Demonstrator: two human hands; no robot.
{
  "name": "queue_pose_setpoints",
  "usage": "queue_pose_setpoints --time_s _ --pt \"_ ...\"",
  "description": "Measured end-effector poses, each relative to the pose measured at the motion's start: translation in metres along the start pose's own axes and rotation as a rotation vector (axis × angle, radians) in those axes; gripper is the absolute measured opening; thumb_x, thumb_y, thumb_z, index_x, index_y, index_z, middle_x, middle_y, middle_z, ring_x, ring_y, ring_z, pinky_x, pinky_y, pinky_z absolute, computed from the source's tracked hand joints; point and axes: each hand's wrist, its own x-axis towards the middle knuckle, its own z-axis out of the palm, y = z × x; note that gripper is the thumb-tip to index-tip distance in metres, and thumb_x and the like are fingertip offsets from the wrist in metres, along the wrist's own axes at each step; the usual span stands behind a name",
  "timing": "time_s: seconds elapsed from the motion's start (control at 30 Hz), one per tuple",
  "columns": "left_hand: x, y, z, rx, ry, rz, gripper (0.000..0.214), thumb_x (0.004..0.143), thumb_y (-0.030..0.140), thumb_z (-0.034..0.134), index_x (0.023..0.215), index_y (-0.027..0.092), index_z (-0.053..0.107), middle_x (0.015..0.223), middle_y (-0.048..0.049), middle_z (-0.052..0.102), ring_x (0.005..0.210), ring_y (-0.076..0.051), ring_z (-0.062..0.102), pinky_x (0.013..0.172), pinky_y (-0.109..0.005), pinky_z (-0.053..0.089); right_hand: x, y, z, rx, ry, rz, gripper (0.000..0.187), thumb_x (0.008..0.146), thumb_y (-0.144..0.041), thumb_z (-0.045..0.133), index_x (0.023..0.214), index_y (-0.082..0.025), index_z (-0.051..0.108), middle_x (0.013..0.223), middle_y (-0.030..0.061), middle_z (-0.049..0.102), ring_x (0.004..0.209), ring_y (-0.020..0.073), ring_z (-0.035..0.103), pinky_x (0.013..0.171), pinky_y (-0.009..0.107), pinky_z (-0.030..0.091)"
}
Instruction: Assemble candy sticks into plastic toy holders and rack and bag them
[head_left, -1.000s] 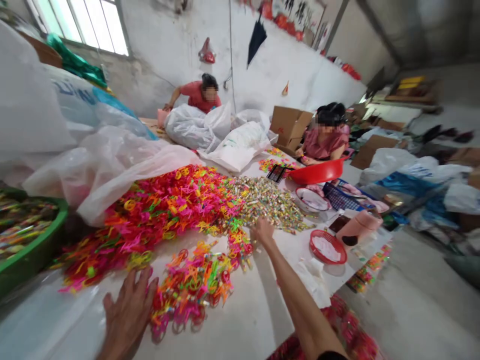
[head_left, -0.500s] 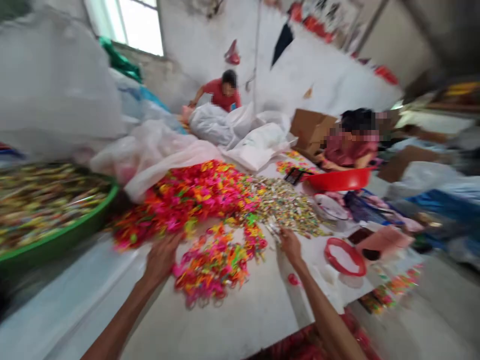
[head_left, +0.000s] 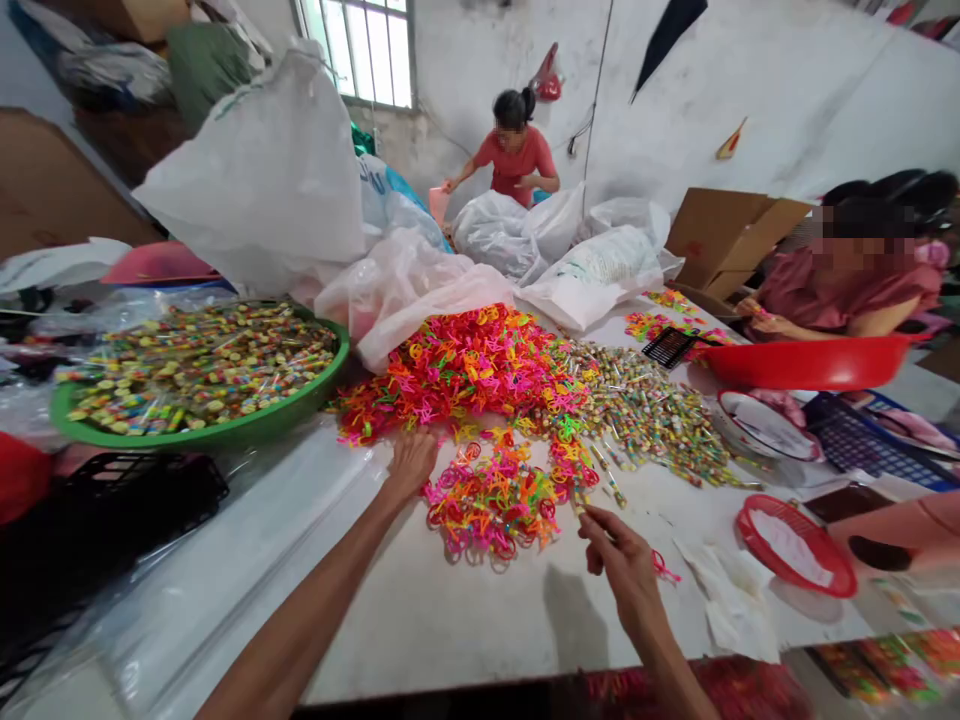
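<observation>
We judge the sorting well short of done. The big heap of bright plastic rings [head_left: 457, 370] fills the middle of the frame, and the spread of small wrapped tubes [head_left: 652, 410] to its right looks barely drawn on. Only the small pile [head_left: 491, 500], just below the heap on the white surface [head_left: 465, 620], has been set apart.

Our left hand [head_left: 411, 462] rests at the lower edge of the big heap, fingers bent into the rings. We cannot tell whether it grips any. Our right hand [head_left: 626, 570] sits lower right of the small pile, thumb and forefinger pressed together on a small piece [head_left: 581, 508] too tiny to name. A pink ring [head_left: 664, 570] lies just beside it.

Half a second ago the right hand was up at the near edge of the tubes. Now it is drawn back toward the bottom of the frame. The left hand stays by the heap. The view has swung left, so the green basin [head_left: 225, 432] shows whole and sharper.
</observation>
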Motion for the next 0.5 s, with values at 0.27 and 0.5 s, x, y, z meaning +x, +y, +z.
queue_pose_setpoints --time_s 0.27,0.5 --pt "-0.058 0.024 -0.013 -0.457 -0.127 -0.096 0.039 0.074 0.033 0.048 0.105 0.01 0.057 0.083 -0.0084 0.068 0.068 -0.017 0.063 0.058 -0.028 0.049 -0.03 -0.006 0.053 0.183 -0.267 0.058 0.032 0.061 -0.037 0.072 0.083 -0.015 0.065 0.052 -0.0034 0.053 0.042 0.009 0.044 0.044 0.023 0.035" --pt "-0.078 -0.005 -0.045 -0.192 0.087 -0.116 0.031 0.071 0.028 0.049 0.096 0.014 0.062 0.09 -0.0081 0.065 0.079 -0.021 0.059 0.071 -0.033 0.046 -0.028 0.007 0.042 0.081 -0.232 0.045 0.031 0.06 -0.041 0.072 0.078 -0.015 0.066 0.045 -0.0038 0.051 0.043 0.0102 0.045 0.045 0.023 0.035"
